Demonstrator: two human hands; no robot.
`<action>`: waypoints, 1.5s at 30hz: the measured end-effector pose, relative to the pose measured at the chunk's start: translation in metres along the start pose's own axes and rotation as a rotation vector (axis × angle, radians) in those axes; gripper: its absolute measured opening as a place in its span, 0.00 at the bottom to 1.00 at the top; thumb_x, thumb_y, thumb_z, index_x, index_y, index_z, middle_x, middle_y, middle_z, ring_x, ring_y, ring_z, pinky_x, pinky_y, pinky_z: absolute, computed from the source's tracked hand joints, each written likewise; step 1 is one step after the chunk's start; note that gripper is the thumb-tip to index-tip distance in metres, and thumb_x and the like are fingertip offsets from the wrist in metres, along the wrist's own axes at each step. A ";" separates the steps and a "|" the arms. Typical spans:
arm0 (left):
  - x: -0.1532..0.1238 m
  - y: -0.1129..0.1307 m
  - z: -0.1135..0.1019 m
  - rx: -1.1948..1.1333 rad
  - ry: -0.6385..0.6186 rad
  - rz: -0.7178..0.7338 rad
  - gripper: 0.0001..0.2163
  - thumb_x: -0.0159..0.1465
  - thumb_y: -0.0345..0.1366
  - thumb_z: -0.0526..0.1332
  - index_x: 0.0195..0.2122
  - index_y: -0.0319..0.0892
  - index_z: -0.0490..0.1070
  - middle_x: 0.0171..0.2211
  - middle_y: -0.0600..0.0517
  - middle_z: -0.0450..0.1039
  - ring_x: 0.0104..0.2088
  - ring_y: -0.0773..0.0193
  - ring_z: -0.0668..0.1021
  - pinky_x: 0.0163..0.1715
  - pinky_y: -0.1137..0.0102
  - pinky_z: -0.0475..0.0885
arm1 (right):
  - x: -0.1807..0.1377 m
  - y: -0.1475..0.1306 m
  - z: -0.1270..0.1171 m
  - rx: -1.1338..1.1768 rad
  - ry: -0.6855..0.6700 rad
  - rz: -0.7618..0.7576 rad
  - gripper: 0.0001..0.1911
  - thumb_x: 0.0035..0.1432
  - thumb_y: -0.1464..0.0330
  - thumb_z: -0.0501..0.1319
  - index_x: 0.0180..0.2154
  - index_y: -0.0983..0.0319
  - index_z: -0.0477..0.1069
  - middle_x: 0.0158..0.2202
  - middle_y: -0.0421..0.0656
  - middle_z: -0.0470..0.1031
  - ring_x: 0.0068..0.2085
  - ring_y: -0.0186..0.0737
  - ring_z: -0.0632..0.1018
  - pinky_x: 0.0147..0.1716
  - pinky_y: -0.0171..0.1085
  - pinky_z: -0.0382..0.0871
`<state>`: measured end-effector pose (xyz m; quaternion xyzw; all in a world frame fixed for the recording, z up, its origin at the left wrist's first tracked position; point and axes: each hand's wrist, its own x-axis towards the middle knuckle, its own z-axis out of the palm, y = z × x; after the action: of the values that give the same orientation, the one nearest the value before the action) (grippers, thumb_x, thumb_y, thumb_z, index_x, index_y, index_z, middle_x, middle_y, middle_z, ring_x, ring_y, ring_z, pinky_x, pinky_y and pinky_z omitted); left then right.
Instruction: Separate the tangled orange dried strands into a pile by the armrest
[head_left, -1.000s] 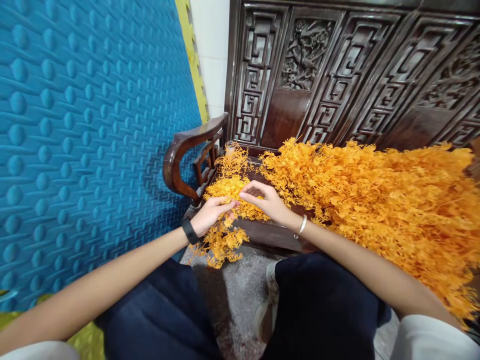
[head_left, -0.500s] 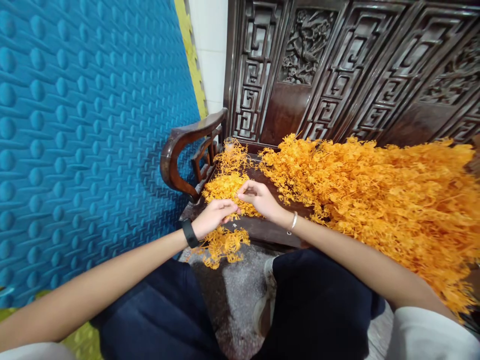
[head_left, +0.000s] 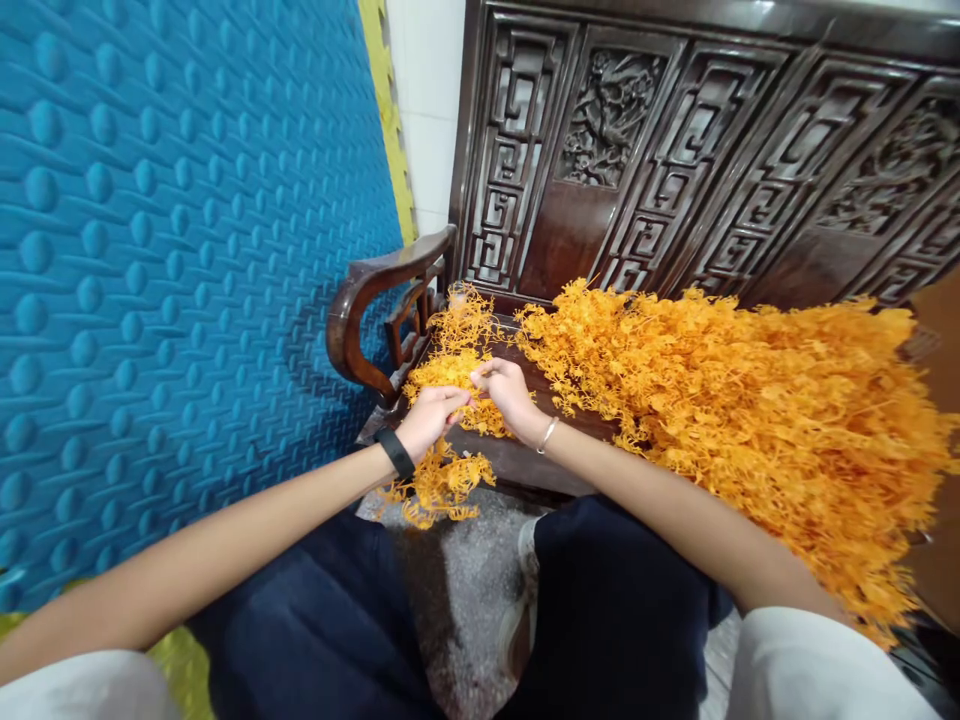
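My left hand (head_left: 433, 418), with a black band at the wrist, is closed in a pinch. A sprig of lacy orange artificial foliage (head_left: 442, 485) hangs below it, over the front edge of the bench seat, and appears held in that hand. My right hand (head_left: 506, 395), wearing a silvery bracelet, pinches just beside the left fingertips; what lies between its fingers is too small to make out. Behind both hands a small heap of orange foliage (head_left: 442, 372) rests on the dark wooden seat (head_left: 525, 462).
A large pile of orange foliage (head_left: 735, 390) covers the seat to the right. The carved bench back (head_left: 574, 235) rises behind it, and a curved wooden armrest (head_left: 349, 315) stands at left. Beyond the armrest is a blue textured mat (head_left: 165, 260) with a yellow edge.
My hands stay close together and have shifted slightly, the right one a little to the left. The hanging sprig sits a bit higher. The whole view has tilted slightly.
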<state>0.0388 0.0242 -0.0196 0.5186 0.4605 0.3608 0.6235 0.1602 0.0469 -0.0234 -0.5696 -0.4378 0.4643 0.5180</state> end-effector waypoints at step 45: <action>-0.001 -0.012 -0.013 -0.065 -0.121 -0.020 0.14 0.56 0.43 0.61 0.32 0.35 0.70 0.25 0.49 0.76 0.26 0.63 0.78 0.33 0.67 0.71 | 0.001 -0.015 -0.050 -0.421 -0.716 -0.339 0.13 0.52 0.59 0.61 0.30 0.63 0.71 0.27 0.40 0.73 0.29 0.30 0.72 0.30 0.32 0.65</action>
<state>0.0254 0.0247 -0.0318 0.5144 0.4149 0.3374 0.6703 0.2093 0.0396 -0.0066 -0.3862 -0.7615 0.4415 0.2756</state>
